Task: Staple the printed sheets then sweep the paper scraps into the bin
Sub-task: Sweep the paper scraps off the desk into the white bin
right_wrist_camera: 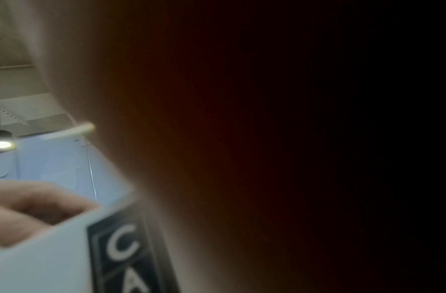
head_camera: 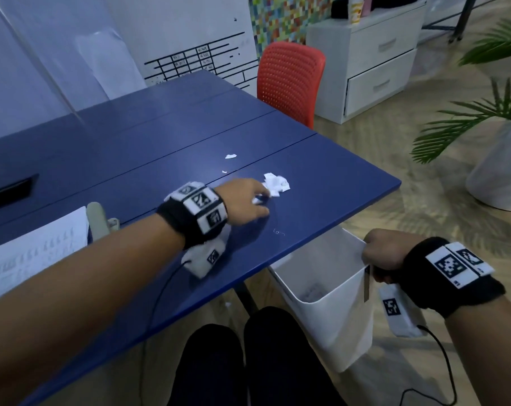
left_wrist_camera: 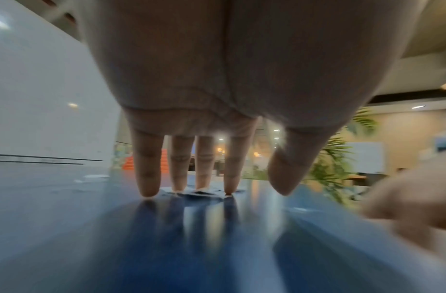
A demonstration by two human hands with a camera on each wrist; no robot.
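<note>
Reaching across the blue table (head_camera: pixel 321 183), a person's left hand (head_camera: pixel 242 205) lies open, straight fingers (left_wrist_camera: pixel 148 178) pressing on a pile of paper scraps (head_camera: pixel 274 184) near the edge, while the right hand (head_camera: pixel 380 250) grips the rim of a white bin (head_camera: pixel 342 320) held just below. Printed sheets (head_camera: pixel 31 253) and a stapler (head_camera: pixel 97 219) sit at left.

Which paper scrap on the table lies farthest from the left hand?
The lone scrap beyond the seam, farthest up the table. The pile sits at the left hand, and a tiny fleck lies between.
</note>
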